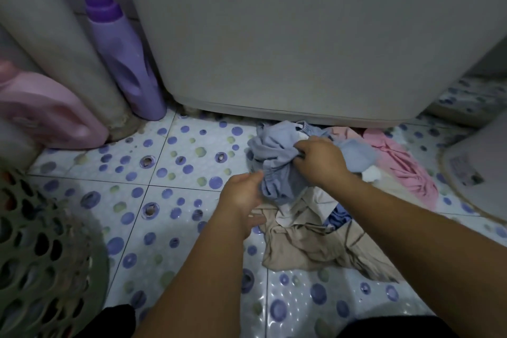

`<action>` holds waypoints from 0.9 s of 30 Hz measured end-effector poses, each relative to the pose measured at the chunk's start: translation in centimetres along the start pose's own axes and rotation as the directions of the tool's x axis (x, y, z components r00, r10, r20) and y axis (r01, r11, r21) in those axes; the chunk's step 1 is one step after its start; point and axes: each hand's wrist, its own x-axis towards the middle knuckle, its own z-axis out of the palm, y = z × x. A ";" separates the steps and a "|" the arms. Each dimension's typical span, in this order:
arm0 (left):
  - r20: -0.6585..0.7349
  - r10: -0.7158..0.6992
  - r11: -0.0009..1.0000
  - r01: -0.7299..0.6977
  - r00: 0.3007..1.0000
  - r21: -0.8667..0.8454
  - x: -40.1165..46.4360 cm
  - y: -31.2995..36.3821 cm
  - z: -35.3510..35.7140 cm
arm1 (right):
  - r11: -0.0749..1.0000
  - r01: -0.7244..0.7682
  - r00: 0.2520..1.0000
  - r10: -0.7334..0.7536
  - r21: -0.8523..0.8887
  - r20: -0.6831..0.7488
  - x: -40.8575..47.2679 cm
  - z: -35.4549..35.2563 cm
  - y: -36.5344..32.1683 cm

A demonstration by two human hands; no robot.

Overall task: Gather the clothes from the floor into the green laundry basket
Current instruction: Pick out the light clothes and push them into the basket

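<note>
Both forearms stretch forward over the dotted floor tiles (pixel 153 162). The green laundry basket (pixel 41 250) sits low at the left edge. The left hand (pixel 241 195) pinches the blue-grey garment (pixel 274 156) at its hem; the right hand (pixel 321 159) is fisted in its bunched middle. It tops the beige clothes (pixel 315 244), with pink cloth (pixel 406 162) further right, all against the washing machine (pixel 288 49).

A purple bottle (pixel 124 60) stands upright beside a pink jug (pixel 52 112) — both left of the grey appliance (pixel 288 35).

Clothes (pixel 315 239), bottles (pixel 126 63) on spotted floor (pixel 175 200)
</note>
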 end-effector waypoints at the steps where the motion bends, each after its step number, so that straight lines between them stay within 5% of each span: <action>1: 0.034 -0.022 1.000 0.022 0.999 0.002 -0.3 -0.1 0.1 | 0.996 0.046 0.999 -0.044 0.077 -0.023 -0.8 -0.3 -0.3; 3: 0.103 -0.071 0.996 0.076 0.992 -0.044 -1.6 0.0 0.4 | 0.924 0.107 0.994 -0.097 0.367 -0.044 -3.2 -1.0 -1.1; 6: 0.229 -0.175 0.955 0.222 0.958 -0.199 -1.6 -0.8 0.2 | 0.608 -0.043 0.997 -0.023 0.793 0.072 -6.8 -2.1 -2.9; 9: 0.361 -0.130 0.922 0.246 0.924 -0.299 -2.5 -1.4 -0.6 | 0.240 -0.143 0.988 -0.018 0.960 0.152 -9.6 -2.7 -4.3; 12: 0.377 0.045 0.893 0.132 0.925 -0.430 -3.4 -1.4 -0.3 | 0.027 -0.200 0.978 -0.058 0.979 0.201 -11.1 -2.8 -5.4; 14: 0.501 0.325 0.734 0.120 0.802 -0.668 -2.8 0.3 -0.8 | 0.042 -0.256 0.964 -0.066 0.966 0.258 -11.6 -2.6 -5.5; 15: 0.523 0.438 0.675 0.116 0.732 -0.728 -1.6 -0.2 -2.1 | 0.131 -0.269 0.957 -0.076 0.954 0.280 -11.7 -2.7 -5.4; 17: 0.728 0.586 0.724 0.174 0.356 -0.667 2.5 -3.2 -5.1 | 0.366 -0.242 0.953 -0.083 0.899 0.290 -11.9 -3.0 -5.0; 18: 0.768 0.574 0.748 0.199 0.285 -0.633 3.2 -4.0 -6.0 | 0.448 -0.208 0.963 -0.062 0.870 0.262 -11.8 -3.2 -4.7; 19: 0.753 0.565 0.767 0.122 0.336 -0.630 2.3 -4.2 -6.1 | 0.513 -0.173 0.976 -0.022 0.840 0.215 -11.7 -3.4 -4.4; 21: 0.489 0.442 0.858 -0.195 0.752 -0.475 -2.0 -2.2 -4.7 | 0.686 -0.131 0.991 0.113 0.716 0.073 -11.0 -3.4 -3.3; 22: 0.358 0.314 0.909 -0.170 0.880 -0.380 -3.3 -0.3 -4.3 | 0.795 -0.148 0.985 0.170 0.589 0.017 -10.4 -3.1 -2.4; 23: 0.315 0.221 0.876 -0.046 0.923 -0.480 -4.3 0.5 -4.4 | 0.876 -0.182 0.978 0.208 0.446 -0.010 -9.9 -2.7 -1.6; 25: 0.172 0.287 0.841 -0.161 0.942 -0.517 -5.4 1.5 -4.8 | 0.936 -0.253 0.967 0.250 0.245 0.046 -9.1 -1.7 -0.5; 27: 0.154 0.329 0.800 -0.189 0.932 -0.570 -5.6 1.8 -5.4 | 0.922 -0.279 0.958 0.249 0.269 0.140 -8.6 -0.9 -0.6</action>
